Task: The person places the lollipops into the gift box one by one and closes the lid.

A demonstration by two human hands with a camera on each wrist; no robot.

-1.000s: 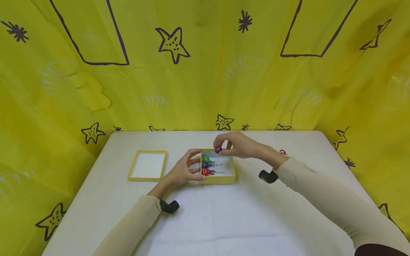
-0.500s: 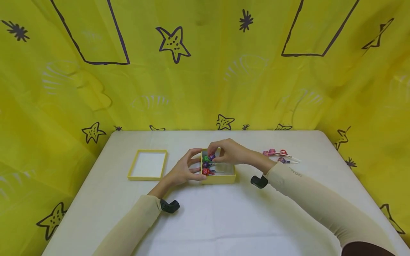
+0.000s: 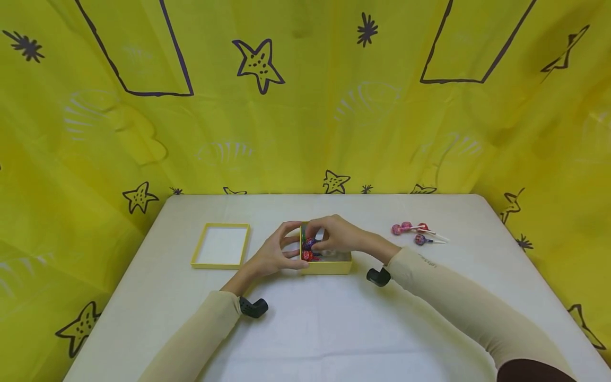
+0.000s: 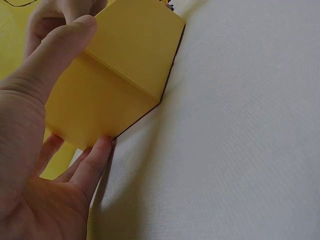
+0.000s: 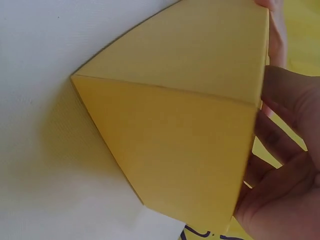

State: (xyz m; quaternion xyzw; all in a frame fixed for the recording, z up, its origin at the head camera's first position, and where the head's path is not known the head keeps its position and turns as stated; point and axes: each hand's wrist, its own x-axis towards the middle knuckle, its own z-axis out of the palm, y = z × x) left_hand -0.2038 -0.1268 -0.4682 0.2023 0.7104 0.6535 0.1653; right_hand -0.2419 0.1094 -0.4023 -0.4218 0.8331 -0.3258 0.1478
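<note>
My left hand [image 3: 273,254] grips the yellow box [image 3: 329,268] at its left side, thumb on the front corner and fingers spread toward the back; the left wrist view shows the thumb [image 4: 65,45] against its yellow wall. Reaching over the box from the right, my right hand [image 3: 341,233] pinches a purple-wrapped lollipop [image 3: 310,243] low inside, near the left wall. A red lollipop [image 3: 308,255] lies in the front of the box. The fingers cover most of a green one behind. In the right wrist view, the box's outer wall [image 5: 165,145] hides the fingertips.
A shallow yellow-rimmed lid [image 3: 220,266], white inside, lies left of the box. To the right lie several lollipops: pink ones [image 3: 396,229], a red one [image 3: 422,227] and a purple one [image 3: 420,240]. Yellow patterned cloth [image 3: 305,132] hangs around the white table [image 3: 305,329].
My right hand has lowered the purple lollipop from above the box's back edge into its left part, moving left and toward me. The lollipops at right came into view. My left hand stays put.
</note>
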